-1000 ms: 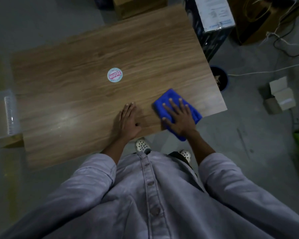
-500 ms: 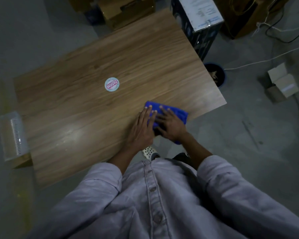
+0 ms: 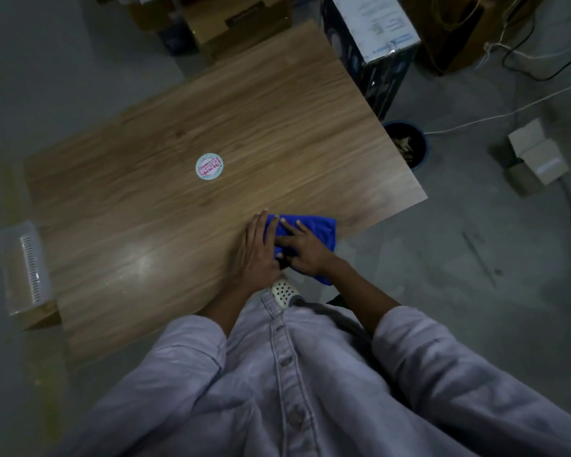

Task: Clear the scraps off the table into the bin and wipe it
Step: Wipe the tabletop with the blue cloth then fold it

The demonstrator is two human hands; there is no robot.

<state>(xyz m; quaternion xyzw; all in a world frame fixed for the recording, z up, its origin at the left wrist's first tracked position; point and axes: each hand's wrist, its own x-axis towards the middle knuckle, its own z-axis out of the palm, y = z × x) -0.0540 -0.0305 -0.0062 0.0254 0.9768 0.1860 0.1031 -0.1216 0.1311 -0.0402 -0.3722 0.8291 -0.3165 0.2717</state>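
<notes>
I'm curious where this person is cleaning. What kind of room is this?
Probably a storeroom or workshop, not a home kitchen. The floor is bare grey concrete, cardboard boxes sit around the wooden table, and loose cables trail across the ground.

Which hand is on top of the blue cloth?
The right hand, spread on the blue cloth; the left hand rests on the table at its edge.

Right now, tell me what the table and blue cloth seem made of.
The table looks like wood-grain board, possibly laminate, smooth and semi-glossy: a light glare reflects off it. The blue cloth looks like soft fabric, perhaps microfibre, matte: it bunches into folds.
</notes>
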